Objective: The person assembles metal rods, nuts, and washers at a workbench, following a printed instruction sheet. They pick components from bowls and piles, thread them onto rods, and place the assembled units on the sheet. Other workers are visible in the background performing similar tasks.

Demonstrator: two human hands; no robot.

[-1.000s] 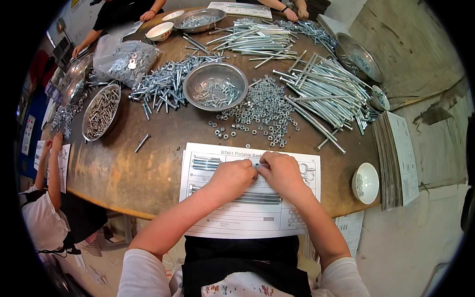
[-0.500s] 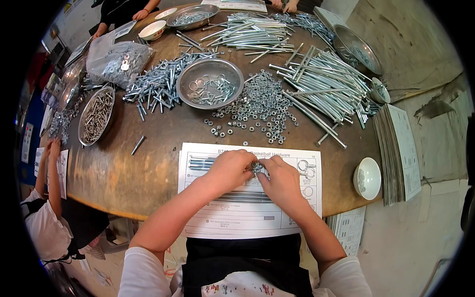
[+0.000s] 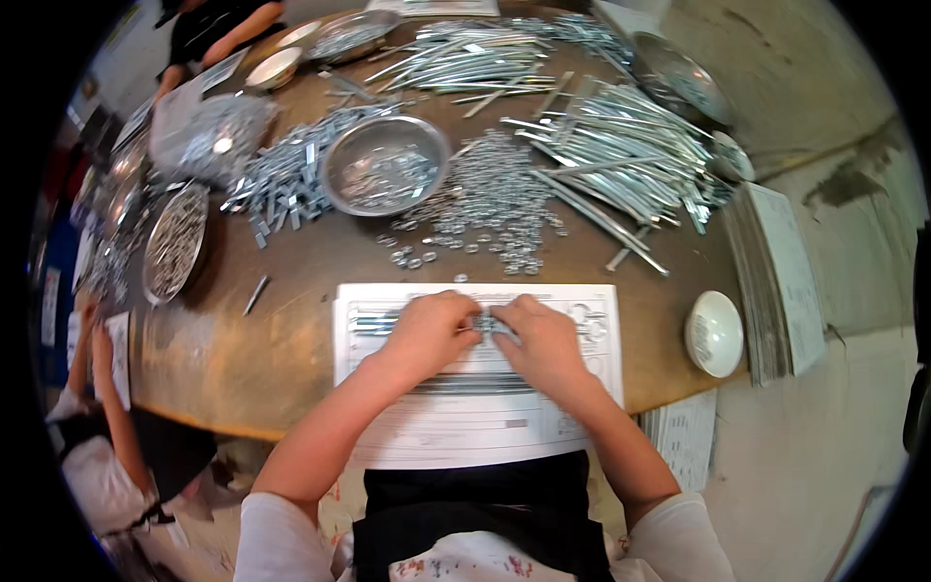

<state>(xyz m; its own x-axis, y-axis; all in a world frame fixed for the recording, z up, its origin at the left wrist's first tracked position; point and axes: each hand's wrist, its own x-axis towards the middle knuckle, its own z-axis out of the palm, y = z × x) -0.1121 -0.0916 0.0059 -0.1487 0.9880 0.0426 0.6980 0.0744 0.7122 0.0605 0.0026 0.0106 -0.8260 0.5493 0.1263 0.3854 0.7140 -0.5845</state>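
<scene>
My left hand (image 3: 433, 330) and my right hand (image 3: 536, 341) meet over a printed paper sheet (image 3: 427, 446) at the table's near edge. Between their fingertips sits a small cluster of hex nuts (image 3: 485, 322), blurred and partly covered by the fingers. Both hands are closed, fingers bent and thumbs drawn in against the nuts. Left of my left hand, several metal bolts (image 3: 373, 322) lie on the sheet's upper part. Long metal rods (image 3: 470, 385) rest across its middle, just below the hands. Printed drawings of rings (image 3: 590, 325) show beside my right hand.
Beyond the sheet are a pile of nuts (image 3: 495, 194), a steel bowl of ring-ended hardware (image 3: 330, 189), heaps of bolts (image 3: 291, 170) and long rods (image 3: 630, 145). A white bowl (image 3: 715, 335) and paper stacks (image 3: 766, 291) stand right. One loose bolt (image 3: 256, 295) lies left. Co-workers' arms (image 3: 107, 378) show at left.
The whole view has shifted slightly and blurred, with the far table things moved left in the picture. My hands stay together at the nuts, the right hand's fingers now nearer the left's.
</scene>
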